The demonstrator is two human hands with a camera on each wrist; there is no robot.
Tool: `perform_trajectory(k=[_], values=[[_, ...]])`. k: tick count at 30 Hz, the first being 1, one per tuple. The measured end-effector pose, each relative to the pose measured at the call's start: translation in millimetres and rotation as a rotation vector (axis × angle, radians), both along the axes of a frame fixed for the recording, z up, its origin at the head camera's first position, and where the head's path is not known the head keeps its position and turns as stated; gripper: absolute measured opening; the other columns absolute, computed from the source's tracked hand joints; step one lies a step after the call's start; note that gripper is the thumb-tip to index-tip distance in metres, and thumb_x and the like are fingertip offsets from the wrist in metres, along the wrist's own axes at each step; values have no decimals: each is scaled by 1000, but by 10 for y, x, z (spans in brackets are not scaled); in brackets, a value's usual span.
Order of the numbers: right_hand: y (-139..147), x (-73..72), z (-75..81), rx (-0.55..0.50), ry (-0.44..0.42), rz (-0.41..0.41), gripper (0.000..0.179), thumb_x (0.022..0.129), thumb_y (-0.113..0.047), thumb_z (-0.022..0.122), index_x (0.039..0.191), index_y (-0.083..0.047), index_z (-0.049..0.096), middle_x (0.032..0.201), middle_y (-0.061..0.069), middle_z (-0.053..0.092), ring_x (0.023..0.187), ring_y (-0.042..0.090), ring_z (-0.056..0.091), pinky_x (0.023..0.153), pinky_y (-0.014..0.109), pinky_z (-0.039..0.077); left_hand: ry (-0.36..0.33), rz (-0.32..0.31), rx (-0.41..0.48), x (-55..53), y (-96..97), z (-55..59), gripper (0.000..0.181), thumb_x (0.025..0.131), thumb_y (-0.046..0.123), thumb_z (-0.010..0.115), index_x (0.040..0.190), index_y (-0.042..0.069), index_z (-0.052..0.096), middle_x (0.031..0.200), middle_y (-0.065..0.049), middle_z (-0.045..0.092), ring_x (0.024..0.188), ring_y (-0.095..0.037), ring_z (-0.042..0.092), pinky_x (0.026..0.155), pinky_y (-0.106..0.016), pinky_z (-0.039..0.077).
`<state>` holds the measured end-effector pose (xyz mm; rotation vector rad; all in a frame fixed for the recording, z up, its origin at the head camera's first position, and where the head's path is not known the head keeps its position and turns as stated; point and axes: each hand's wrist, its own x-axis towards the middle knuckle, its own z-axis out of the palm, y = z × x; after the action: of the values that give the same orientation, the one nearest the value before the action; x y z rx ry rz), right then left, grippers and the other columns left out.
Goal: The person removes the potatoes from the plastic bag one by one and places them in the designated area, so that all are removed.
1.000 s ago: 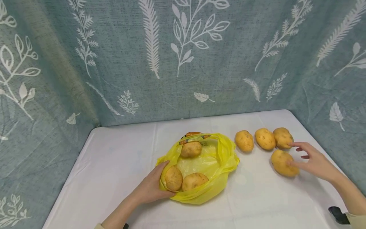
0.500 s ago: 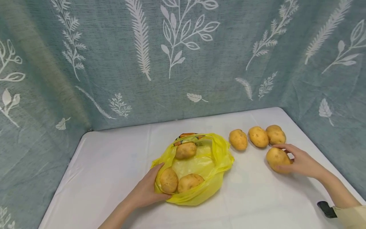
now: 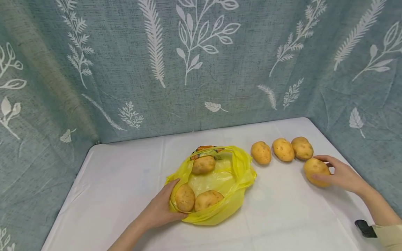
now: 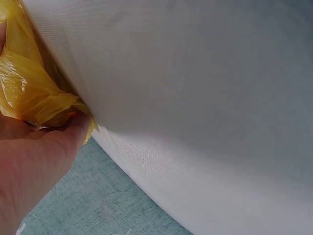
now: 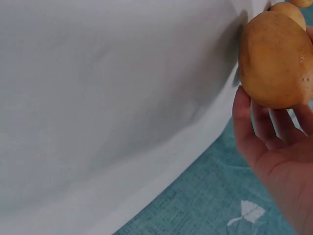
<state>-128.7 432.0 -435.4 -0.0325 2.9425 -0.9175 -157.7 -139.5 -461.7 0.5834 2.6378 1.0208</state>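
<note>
A yellow plastic bag (image 3: pixel 226 205) lies mouth-up on the table, its rim spread wide. Inside it are three potatoes: one at the back (image 3: pixel 203 165) and two along the near side. My left hand (image 3: pixel 161 207) grips the bag's left side, thumb at the near rim and fingers round the far side, next to the left potato (image 3: pixel 185 198). In the left wrist view the thumb presses on the crumpled plastic (image 4: pixel 34 88). Far to the right, my right hand (image 3: pixel 343 177) holds a potato (image 3: pixel 315 170) between thumb and fingers. The right wrist view shows fingers curled under this potato (image 5: pixel 274 58).
Three more potatoes stand in a row behind the held one: a left one (image 3: pixel 261 152), a middle one (image 3: pixel 283 150) and a darker right one (image 3: pixel 302 148). A white cloth covers the table (image 3: pixel 119 181). Blue-green leaf-patterned curtains (image 3: pixel 176 111) enclose the back and sides.
My right hand has taken hold of the potato, brought it slightly left, then back to the right. The head view has shifted a little. My left hand keeps its place on the bag.
</note>
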Motion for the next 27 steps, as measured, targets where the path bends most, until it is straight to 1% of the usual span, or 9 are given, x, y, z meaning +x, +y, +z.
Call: perform_trajectory(k=[9,15,21,27], values=[[58,-15,-59,13,-19,-22,73,90,-33,70,140,9,37,135,34,43,112,48,45,80,55,46,-6,14,-15,-3,-1,-28,111,67,46,88,153,10,28,154,-16,33,139,-38,32,107,-60,31],[81,-1,-90,23,-40,-29,75,92,-36,68,142,9,34,137,35,40,114,50,43,82,60,45,8,-4,3,5,-6,-17,111,67,46,87,153,9,28,153,-19,32,138,-42,32,106,-63,31],[92,3,-107,29,-32,-24,79,91,-38,68,143,10,31,136,36,40,114,50,42,82,62,43,-9,9,-2,7,4,-16,110,67,46,87,153,11,28,154,-17,32,139,-40,32,107,-61,30],[77,-16,-99,36,-44,-22,83,91,-39,68,144,12,28,137,38,37,116,51,41,85,64,41,-8,11,-2,3,0,-18,110,67,45,87,153,10,28,154,-16,32,139,-39,32,107,-61,31]])
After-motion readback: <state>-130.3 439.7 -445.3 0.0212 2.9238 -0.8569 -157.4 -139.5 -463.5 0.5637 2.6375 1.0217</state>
